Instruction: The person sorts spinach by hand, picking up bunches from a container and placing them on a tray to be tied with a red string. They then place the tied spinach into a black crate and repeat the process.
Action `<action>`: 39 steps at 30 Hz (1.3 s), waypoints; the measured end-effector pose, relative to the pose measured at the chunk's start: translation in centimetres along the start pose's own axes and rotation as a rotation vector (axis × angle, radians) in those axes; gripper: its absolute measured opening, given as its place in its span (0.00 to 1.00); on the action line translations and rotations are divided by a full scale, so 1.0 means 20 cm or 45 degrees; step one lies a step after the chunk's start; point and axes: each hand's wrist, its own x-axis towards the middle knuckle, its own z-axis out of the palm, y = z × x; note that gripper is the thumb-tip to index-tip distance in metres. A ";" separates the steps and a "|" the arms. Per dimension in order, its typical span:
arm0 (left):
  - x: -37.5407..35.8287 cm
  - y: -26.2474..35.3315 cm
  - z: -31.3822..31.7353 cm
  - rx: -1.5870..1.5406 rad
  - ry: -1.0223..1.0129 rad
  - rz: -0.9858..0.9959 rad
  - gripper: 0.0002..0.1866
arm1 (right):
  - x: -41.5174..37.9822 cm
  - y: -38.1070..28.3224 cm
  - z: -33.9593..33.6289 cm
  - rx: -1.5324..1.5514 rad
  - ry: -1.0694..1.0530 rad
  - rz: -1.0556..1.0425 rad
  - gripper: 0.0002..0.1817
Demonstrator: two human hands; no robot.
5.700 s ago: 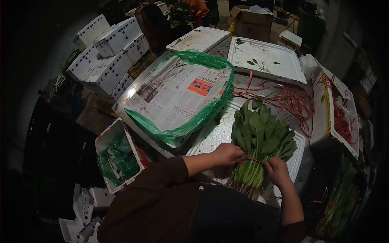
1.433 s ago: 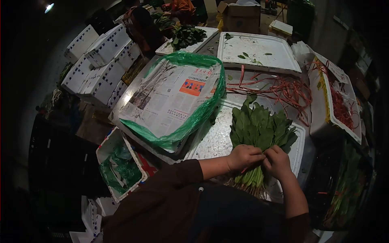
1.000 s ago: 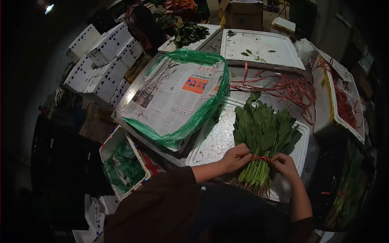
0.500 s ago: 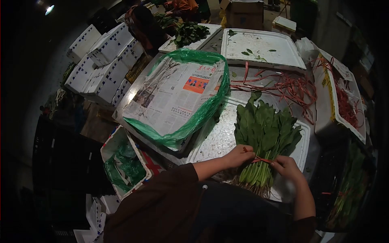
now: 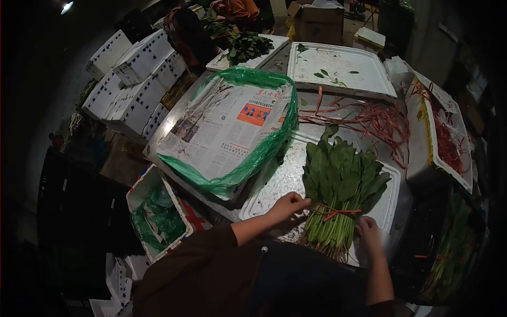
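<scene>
A bunch of leafy greens that looks like spinach (image 5: pixel 343 169) lies on a white foam lid (image 5: pixel 264 198), leaves away from me, roots toward me. A red tie (image 5: pixel 338 211) wraps around its stems, with a crossed end at the front. My left hand (image 5: pixel 288 207) is just left of the tie, thumb and fingers pressed together, with nothing visible in them. Low on the right, my right hand (image 5: pixel 371 236) is beside the stems, fingers loosely bent and apart from the tie. Part of that hand is blurred.
A newspaper-lined box with green plastic (image 5: pixel 227 132) stands left of the bunch. Loose red ties (image 5: pixel 380 124) lie behind it; more fill a foam box (image 5: pixel 449 137) at right. White boxes (image 5: pixel 140 79) are stacked at left. Another person's orange sleeve (image 5: pixel 243 11) shows behind.
Both hands have let go of the red tie and moved away from it, the left one outward to the left, the right one down. The tie stays around the stems.
</scene>
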 end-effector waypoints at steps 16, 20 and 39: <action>0.01 0.15 0.22 -0.466 -0.458 0.121 0.25 | -0.02 -0.29 0.30 0.178 -0.211 0.063 0.30; -0.05 0.31 0.20 -0.399 -0.455 -0.022 0.27 | -0.08 -0.39 0.29 0.433 -0.292 -0.025 0.25; -0.14 0.69 0.61 -0.235 -0.939 0.261 0.31 | -0.43 -0.50 -0.21 0.660 -0.025 -0.302 0.18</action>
